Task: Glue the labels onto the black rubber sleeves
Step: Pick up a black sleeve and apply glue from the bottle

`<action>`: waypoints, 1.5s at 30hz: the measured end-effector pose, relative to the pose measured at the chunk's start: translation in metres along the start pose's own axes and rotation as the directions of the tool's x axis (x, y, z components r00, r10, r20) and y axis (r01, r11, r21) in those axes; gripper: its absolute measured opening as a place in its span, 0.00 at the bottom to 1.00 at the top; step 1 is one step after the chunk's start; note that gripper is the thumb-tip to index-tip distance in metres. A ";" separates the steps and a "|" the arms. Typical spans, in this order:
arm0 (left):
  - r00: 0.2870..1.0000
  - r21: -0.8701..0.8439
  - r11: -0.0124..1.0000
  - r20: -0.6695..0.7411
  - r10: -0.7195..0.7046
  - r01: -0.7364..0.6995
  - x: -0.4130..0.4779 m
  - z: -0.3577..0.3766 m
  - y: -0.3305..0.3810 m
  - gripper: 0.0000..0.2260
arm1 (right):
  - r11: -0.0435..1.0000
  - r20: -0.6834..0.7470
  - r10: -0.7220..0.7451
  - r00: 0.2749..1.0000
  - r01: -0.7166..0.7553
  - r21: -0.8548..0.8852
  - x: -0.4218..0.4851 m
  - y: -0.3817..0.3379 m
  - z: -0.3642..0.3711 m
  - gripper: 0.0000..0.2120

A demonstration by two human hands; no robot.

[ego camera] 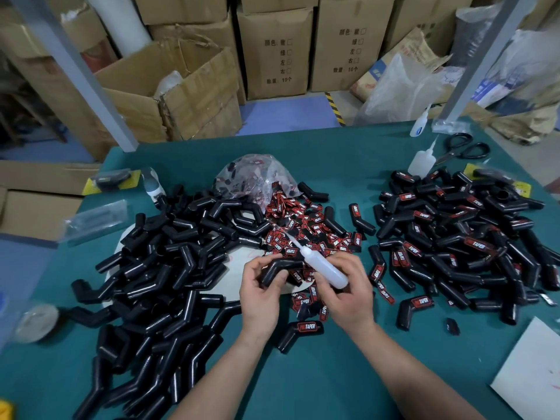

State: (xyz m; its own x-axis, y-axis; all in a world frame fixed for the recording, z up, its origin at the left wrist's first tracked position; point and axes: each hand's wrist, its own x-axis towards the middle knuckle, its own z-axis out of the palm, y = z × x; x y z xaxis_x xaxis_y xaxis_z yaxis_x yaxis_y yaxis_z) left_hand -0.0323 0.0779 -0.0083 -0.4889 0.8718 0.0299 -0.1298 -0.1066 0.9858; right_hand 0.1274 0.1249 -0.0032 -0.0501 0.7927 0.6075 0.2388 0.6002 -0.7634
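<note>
My left hand (260,294) grips a bent black rubber sleeve (277,269) above the green table. My right hand (348,287) holds a small translucent glue bottle (322,266), its thin nozzle pointing up and to the left, past the sleeve's upper end. A big heap of plain black sleeves (169,265) lies to the left. Sleeves with red-and-black labels on them are piled at the right (466,234). Loose red-and-black labels (306,228) spill from a clear plastic bag (254,177) in the middle. One labelled sleeve (298,331) lies just below my hands.
Two more glue bottles (421,160) (419,124) and black scissors (463,148) lie at the back right. White paper (530,374) sits at the front right edge, a tape roll (36,322) at the left edge. Cardboard boxes (169,89) and grey frame posts (100,95) stand behind the table.
</note>
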 end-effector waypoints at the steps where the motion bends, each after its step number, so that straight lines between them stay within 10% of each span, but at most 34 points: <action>1: 1.000 -0.001 1.000 0.008 -0.006 0.006 0.000 0.000 0.000 0.14 | 0.999 -0.027 -0.053 0.998 0.053 -0.010 0.000 0.002 -0.005 0.13; 19: 0.998 0.058 0.997 -0.002 -0.057 0.057 -0.003 0.000 0.000 0.18 | 0.903 -0.304 0.306 0.902 -0.175 0.392 0.008 -0.008 -0.027 0.08; 45: 0.999 0.148 0.989 0.033 -0.019 0.014 -0.004 0.000 -0.002 0.17 | 0.987 -0.354 0.123 0.927 -0.078 0.138 0.008 -0.014 -0.028 0.12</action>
State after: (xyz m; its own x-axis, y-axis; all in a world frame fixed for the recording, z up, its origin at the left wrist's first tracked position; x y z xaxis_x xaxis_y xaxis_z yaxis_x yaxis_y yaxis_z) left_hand -0.0300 0.0744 -0.0104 -0.4579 0.8889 0.0164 -0.0073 -0.0222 0.9997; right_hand 0.1512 0.1197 0.0186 0.3258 0.7711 0.5471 0.1063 0.5451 -0.8316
